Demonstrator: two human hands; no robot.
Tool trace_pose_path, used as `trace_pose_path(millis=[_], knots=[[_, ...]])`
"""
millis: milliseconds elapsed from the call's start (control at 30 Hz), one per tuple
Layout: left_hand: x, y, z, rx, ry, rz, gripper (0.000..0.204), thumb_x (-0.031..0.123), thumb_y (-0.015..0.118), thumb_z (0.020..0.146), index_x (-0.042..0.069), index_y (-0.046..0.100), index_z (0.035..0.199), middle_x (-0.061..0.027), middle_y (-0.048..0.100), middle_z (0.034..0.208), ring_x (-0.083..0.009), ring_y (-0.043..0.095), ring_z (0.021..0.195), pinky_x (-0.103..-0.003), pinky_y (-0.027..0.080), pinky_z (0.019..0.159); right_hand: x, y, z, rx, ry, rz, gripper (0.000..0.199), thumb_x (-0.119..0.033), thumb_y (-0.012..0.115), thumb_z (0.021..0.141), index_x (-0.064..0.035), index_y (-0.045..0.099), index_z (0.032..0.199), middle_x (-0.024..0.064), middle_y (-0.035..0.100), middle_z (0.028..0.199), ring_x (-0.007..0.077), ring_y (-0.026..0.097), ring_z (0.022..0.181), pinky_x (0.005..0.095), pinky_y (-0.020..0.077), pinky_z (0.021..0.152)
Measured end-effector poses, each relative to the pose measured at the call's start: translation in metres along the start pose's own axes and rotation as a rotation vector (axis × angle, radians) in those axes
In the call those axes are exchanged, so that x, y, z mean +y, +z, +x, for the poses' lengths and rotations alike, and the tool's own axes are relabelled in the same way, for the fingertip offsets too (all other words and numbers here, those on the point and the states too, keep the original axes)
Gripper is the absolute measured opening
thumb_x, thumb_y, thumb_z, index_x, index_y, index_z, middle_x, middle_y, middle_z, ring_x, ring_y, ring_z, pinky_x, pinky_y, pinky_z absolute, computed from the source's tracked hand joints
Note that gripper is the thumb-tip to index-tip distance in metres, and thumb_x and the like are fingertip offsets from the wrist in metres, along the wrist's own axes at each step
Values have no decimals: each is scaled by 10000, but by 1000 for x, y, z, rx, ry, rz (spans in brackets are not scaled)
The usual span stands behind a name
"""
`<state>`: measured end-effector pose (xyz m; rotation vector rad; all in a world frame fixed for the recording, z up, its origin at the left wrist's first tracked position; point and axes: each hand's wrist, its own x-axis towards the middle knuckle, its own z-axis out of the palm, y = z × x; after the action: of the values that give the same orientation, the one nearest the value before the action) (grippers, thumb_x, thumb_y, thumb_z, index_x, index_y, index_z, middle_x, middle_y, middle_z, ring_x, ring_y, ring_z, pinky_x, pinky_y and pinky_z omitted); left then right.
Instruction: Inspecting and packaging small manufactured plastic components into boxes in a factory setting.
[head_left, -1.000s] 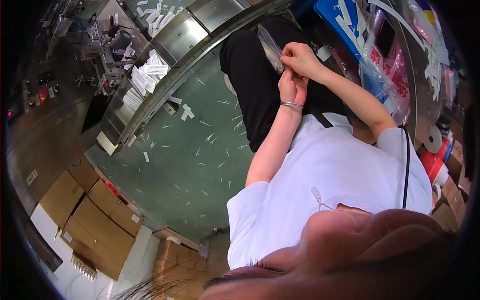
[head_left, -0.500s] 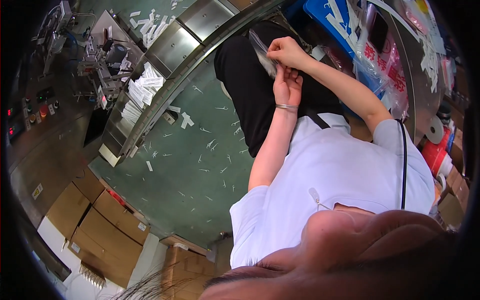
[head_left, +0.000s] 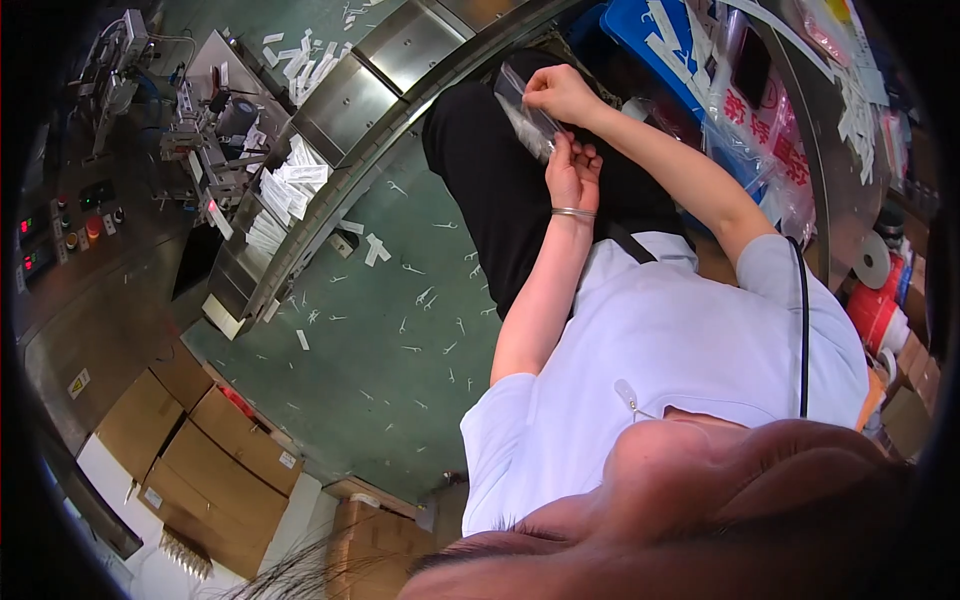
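A clear plastic bag [head_left: 527, 122] with whitish contents lies slanted over my dark-trousered lap. What is inside is too unclear to name. With fingertips pinched together, my right hand [head_left: 562, 96] holds the bag's upper right edge. Below it, my left hand [head_left: 574, 178], palm turned up and a bracelet at the wrist, grips the bag's lower corner between thumb and fingers. Part of the bag's edge is hidden behind my fingers.
Metal trays [head_left: 347, 103] line the curved bench, with white packets [head_left: 290, 185] heaped in one. A blue bin [head_left: 655, 45] of white strips stands at the right, beside a phone [head_left: 751, 66] on plastic bags. Small white pieces litter the green floor [head_left: 400, 310]. Cardboard boxes [head_left: 215, 470] stand lower left.
My right hand has shifted a little up and left, along with the bag's edge. More of the bag now shows, spread flatter between my hands. My left hand stays almost in place.
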<state>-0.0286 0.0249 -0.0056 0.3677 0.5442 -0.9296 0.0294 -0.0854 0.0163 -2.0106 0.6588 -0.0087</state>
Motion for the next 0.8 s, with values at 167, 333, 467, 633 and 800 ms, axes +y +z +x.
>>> trace_pose_path(millis=[167,333,467,633,800], knots=[[-8,-1,-3,17,27,142,210,323,513,901,120,515,847,23,482,671,-140,535,631,-277,414,597,12,-8,-6,-4,102,220,180,-148,666,649,7,650,739,81,639,668,121,591,623,263,468,585],[-11,-1,-10,79,65,193,200,316,509,903,125,527,846,23,487,665,-159,547,649,-287,422,615,17,1,-9,-44,52,170,192,-157,664,641,-1,654,751,100,643,674,150,608,626,278,476,596],[-17,-1,-11,123,43,115,202,319,511,902,124,522,848,22,491,670,-168,561,671,-300,433,636,20,5,-12,-4,45,80,199,-172,652,651,-7,652,761,100,641,673,169,611,624,286,476,601],[-18,-6,-7,112,57,69,214,317,507,905,111,506,848,5,511,691,-179,580,706,-324,450,684,12,12,-7,44,89,16,204,-192,639,654,-18,655,761,114,638,681,206,619,632,304,480,617],[-18,-7,-9,128,57,102,208,305,501,908,106,515,851,-1,506,685,-210,595,776,-367,465,754,9,21,17,107,24,-100,229,-207,643,668,-13,642,789,97,629,682,170,597,620,295,465,597]])
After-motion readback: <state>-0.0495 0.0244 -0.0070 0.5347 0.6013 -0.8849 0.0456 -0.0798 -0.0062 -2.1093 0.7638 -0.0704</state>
